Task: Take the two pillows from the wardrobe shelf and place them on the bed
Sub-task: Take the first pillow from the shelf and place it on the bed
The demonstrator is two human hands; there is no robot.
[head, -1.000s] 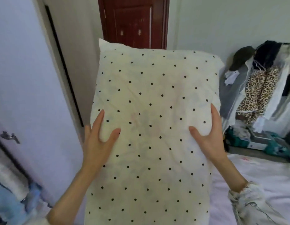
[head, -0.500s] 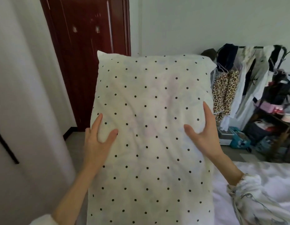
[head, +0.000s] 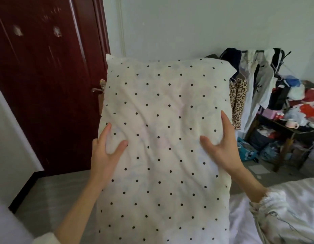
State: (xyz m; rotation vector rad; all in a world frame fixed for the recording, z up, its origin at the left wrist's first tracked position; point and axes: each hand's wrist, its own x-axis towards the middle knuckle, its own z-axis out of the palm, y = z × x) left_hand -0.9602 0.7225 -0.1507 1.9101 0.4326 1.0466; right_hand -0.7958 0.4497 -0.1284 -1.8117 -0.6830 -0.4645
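A white pillow with black dots (head: 163, 141) stands upright in front of me, filling the middle of the view. My left hand (head: 105, 155) grips its left edge, thumb pressed into the front. My right hand (head: 223, 148) holds its right edge the same way. The bed (head: 296, 194), with white bedding, shows at the lower right, partly behind the pillow and my right sleeve. Only one pillow is in view, and the wardrobe shelf is out of sight.
A dark red door (head: 47, 81) with a metal handle (head: 98, 89) stands at the left. A clothes rack (head: 254, 81) and a cluttered dark table (head: 296, 120) fill the right. Grey floor (head: 52, 194) lies below the door. A white panel (head: 6, 147) lines the left edge.
The view has swung right: the white panel slid off to the left, the door moved left, and the clothes rack and table came in. Both hands keep the same grip on the pillow.
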